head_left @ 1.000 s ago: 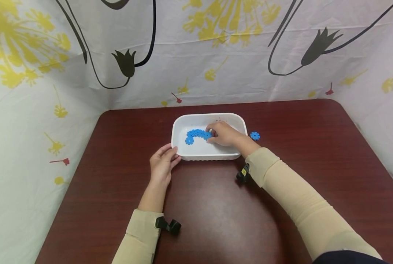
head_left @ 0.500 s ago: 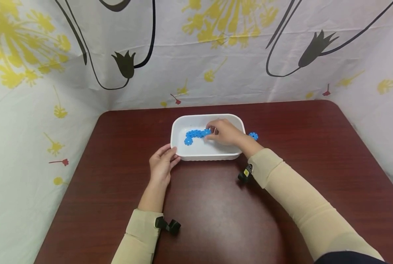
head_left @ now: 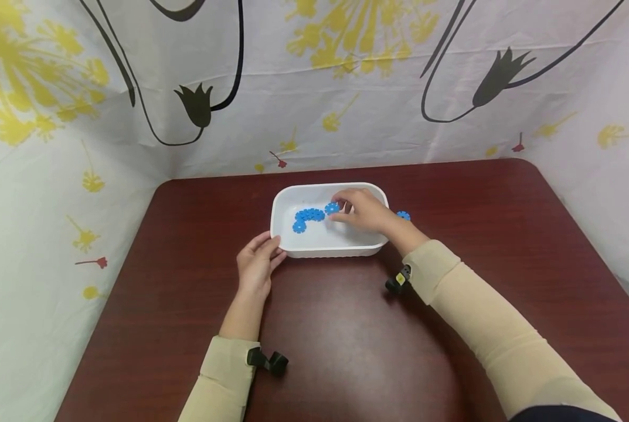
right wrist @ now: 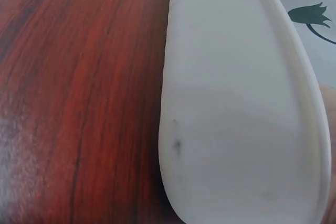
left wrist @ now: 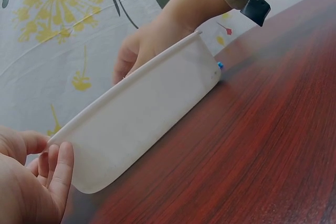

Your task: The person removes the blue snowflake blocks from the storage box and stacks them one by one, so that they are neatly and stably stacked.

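Note:
A white rectangular tray [head_left: 325, 252] stands on the table, several blue notched discs [head_left: 310, 215] lying in it in an overlapping row. One more disc, a blue notched disc [head_left: 332, 208], is pinched between the fingertips and thumb of my right hand [head_left: 364, 210], inside the tray and apart from the row. My left hand [head_left: 256, 264] grips the tray's near left corner, thumb at the rim and fingers against the outer wall, as the left wrist view also shows. In the right wrist view the tray's side wall [right wrist: 236, 103] hides most of the right hand.
Another blue notched disc [head_left: 403, 216] lies on the dark red wooden table [head_left: 335, 328], just right of the tray and partly behind the right wrist. Behind the table hangs a white cloth [head_left: 272, 76] with flower prints. Each sleeve cuff carries a black wrist camera [head_left: 277, 363].
My right hand has drawn its disc back and away from the row, so a gap now shows between them. The left hand stays on the tray's corner.

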The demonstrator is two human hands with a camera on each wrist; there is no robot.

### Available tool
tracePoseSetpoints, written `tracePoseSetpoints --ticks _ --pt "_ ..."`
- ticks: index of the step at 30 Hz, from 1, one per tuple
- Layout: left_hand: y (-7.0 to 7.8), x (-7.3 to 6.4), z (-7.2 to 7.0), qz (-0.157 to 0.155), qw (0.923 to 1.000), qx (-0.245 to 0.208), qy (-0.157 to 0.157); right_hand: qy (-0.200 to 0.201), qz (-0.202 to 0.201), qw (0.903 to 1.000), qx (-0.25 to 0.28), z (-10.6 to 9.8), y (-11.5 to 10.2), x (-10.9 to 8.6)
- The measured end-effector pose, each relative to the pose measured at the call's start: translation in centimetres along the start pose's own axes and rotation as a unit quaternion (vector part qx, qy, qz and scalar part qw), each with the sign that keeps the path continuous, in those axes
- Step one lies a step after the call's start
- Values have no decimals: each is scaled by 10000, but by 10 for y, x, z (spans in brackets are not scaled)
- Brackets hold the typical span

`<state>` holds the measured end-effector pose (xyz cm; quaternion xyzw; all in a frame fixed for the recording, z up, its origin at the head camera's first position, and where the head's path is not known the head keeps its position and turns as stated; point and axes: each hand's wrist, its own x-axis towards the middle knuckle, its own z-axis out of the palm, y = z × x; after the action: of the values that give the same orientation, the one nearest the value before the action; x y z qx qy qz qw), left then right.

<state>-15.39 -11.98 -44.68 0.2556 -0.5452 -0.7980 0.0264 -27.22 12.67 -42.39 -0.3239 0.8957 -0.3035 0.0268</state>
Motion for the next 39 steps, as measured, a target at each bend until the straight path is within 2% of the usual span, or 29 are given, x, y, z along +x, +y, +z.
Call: tracePoseSetpoints --ticks 4,14,21,31,39 --pt "0 0 0 8 10000 19 6 68 26 10000 -6 -4 0 -3" --pt "-1 1 -1 76 9999 -80 -53 473 -255 9985 68 -14 5 -12" --pt "-1 1 0 51 10000 -49 -45 790 -157 9959 400 -20 8 -21" --pt "-1 0 0 -10 10000 -20 -29 1133 -65 9924 485 -32 11 -30" --pt "-1 1 0 6 10000 -28 -44 1161 152 9921 448 -41 18 -38"
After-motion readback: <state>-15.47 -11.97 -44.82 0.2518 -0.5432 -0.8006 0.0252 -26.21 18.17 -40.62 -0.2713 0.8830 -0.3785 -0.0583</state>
